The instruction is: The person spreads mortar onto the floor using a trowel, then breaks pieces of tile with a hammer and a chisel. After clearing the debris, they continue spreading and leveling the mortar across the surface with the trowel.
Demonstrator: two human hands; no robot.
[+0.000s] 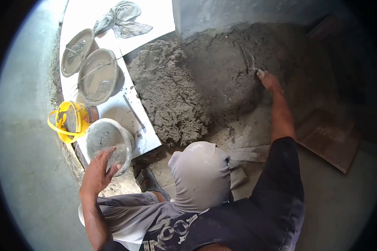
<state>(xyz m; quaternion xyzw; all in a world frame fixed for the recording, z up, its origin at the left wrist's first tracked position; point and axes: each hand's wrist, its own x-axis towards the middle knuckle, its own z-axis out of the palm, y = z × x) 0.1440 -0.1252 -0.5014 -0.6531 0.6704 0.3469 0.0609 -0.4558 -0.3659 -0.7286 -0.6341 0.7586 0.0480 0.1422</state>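
My right hand (271, 80) grips the handle of a trowel (248, 57), whose blade lies over the smoothed grey mortar (226, 83). To the left of that patch is a rough, lumpy heap of mortar (167, 92). My left hand (99, 170) is open, its fingers stretched over the near rim of a round bucket (129, 142) and thumb held apart. Grey powder or mix (102, 138) fills that bucket. My bent knee (201, 175) in grey cloth shows between my arms.
Two tubs, one nearer (83, 92) and one farther (67, 69), hold grey liquid on a white slab (155, 140). A yellow bucket (88, 113), a thin bar (133, 111) and a crumpled grey cloth (125, 19) are there too. A brown tile (331, 140) lies at right.
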